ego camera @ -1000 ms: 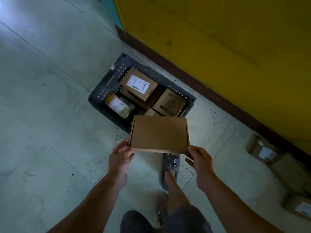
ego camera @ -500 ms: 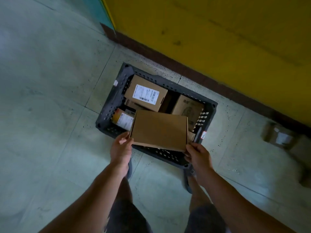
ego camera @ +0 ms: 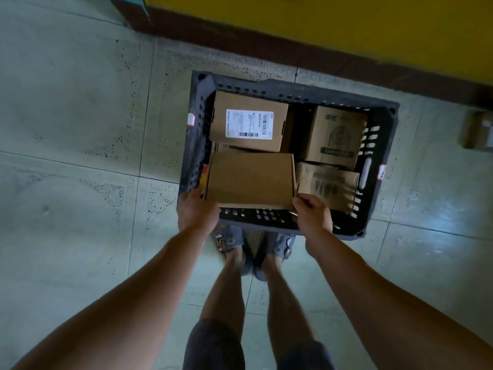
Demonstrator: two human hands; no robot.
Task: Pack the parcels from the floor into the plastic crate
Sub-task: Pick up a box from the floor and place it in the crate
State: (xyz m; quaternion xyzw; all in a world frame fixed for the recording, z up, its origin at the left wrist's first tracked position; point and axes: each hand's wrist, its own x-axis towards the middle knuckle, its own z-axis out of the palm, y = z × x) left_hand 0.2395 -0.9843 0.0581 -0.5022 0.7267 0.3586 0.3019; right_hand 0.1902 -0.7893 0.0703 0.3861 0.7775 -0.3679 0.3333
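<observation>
- Left hand (ego camera: 197, 212) and right hand (ego camera: 312, 217) each grip a near corner of the flat parcel (ego camera: 250, 180).
- Parcel sits over the crate's (ego camera: 381, 121) near-left part, in front of the labelled box (ego camera: 249, 121).

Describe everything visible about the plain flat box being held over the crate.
The flat box is plain brown cardboard, rectangular, shallow and closed, with no label on its visible top face. It lies roughly level over the near-left part of the dark plastic crate, hiding what is beneath it. The left hand grips its near-left corner and the right hand pinches its near-right corner. Whether it rests on parcels below cannot be told.
</observation>
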